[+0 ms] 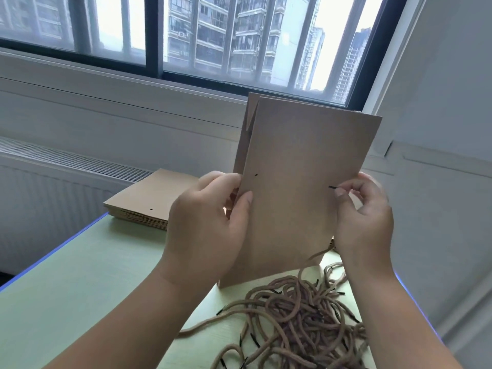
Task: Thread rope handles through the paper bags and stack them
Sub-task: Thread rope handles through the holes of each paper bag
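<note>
While left hand (205,225) grips the paper bag (300,166), right hand (364,217) pinches a rope tip (331,187) (rest hidden behind).

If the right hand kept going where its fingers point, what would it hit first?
Likely the paper bag: the right hand pinches a rope's black tip against the bag's panel, at a hole. Depth is unclear.

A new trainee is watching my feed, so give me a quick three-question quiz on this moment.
1. True or false: the left hole of the held bag already has a rope through it.
2. What does the right hand pinch? A) a rope's black tip B) scissors C) tape
3. Fill in: the stack of flat bags lies on the table to the held bag's ____.
Key: 1 false; 2 A; 3 left.
</note>
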The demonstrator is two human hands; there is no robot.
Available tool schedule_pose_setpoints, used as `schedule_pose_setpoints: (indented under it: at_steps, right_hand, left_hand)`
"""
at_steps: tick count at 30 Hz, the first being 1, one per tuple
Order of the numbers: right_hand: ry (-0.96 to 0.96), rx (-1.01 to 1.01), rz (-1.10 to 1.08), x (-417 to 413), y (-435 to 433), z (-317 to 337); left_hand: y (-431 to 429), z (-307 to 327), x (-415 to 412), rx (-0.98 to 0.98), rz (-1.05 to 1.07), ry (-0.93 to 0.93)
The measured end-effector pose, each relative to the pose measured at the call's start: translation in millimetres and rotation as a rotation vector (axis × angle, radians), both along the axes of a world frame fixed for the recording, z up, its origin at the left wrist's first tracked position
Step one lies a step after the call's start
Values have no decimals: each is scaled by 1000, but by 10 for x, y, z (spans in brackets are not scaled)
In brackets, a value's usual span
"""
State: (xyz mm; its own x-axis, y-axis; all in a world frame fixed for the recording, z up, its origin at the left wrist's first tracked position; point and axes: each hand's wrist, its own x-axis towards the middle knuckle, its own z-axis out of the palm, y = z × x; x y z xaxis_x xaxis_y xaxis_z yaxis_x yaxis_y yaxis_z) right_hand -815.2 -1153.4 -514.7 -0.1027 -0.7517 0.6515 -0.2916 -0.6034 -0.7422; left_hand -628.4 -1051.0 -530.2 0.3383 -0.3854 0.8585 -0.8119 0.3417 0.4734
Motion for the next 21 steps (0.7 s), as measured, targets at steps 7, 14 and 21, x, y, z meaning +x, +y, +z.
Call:
schedule_pose_setpoints:
  at_steps: [7, 14, 21]
  right_hand:
    - [120, -275, 57, 178, 225, 16]
    - [102, -352, 222, 546, 536, 9]
    - [-2, -276, 238, 580, 570, 38]
  left_hand:
    - [11, -1, -30, 52, -185, 178]
    - [54, 41, -110, 79, -270, 163]
    - [61, 37, -119, 67, -364, 162]
